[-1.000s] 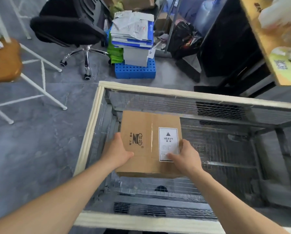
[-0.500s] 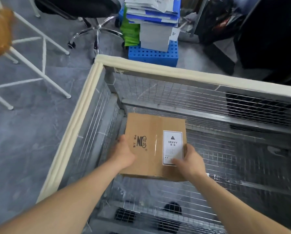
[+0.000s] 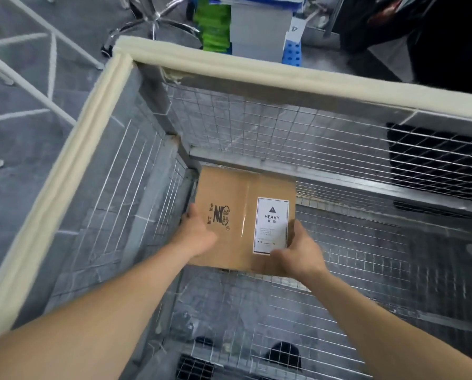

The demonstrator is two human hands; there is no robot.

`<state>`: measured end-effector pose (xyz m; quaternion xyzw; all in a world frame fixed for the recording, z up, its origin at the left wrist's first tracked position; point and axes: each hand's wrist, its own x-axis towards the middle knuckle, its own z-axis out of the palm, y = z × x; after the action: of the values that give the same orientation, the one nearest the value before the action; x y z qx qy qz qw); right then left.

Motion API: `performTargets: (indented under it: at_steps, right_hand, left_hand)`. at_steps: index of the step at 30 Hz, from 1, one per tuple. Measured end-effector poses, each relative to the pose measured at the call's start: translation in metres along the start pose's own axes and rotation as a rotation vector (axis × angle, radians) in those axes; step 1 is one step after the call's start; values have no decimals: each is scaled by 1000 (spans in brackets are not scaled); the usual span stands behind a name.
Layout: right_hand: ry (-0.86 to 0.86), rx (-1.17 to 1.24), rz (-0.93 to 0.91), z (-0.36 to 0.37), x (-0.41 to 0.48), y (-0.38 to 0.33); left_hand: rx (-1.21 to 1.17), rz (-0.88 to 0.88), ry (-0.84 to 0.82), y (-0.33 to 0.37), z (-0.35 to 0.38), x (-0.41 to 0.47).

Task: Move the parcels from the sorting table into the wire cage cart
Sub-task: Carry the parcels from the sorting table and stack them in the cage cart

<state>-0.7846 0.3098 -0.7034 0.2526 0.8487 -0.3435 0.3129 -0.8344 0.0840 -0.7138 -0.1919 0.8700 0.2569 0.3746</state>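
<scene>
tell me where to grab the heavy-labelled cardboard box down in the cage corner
I'd take the flat-lying cardboard box by its left and right edges near the front corners, reaching down from the near side, as the left hand and right hand do. Its far and left sides crowd the wire cage cart walls.

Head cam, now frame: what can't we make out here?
Head view, whether the cardboard box already rests on the floor of the wire cage cart: the box hides its own underside.
Most fingers of the left hand and right hand: tucked behind the box's edges.
Small print on the HEAVY label: too small to read.
The cart's right side: cut off by the frame edge.
</scene>
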Motion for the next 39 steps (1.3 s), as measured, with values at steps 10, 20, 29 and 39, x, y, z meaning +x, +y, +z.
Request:
performTargets:
  at_steps: [10, 20, 29, 39]
  right_hand:
    - [-49, 93, -94, -24, -35, -18]
    - [104, -208, -127, -133, -171, -41]
    - [399, -352, -55, -231, -336, -35]
    - [618, -210, 315, -271, -558, 23]
  left_hand:
    - [77, 162, 64, 20, -24, -47]
    - [519, 501, 90, 104, -88, -210]
    - [724, 922, 129, 187, -117, -366]
    - [904, 1389, 69, 229, -90, -541]
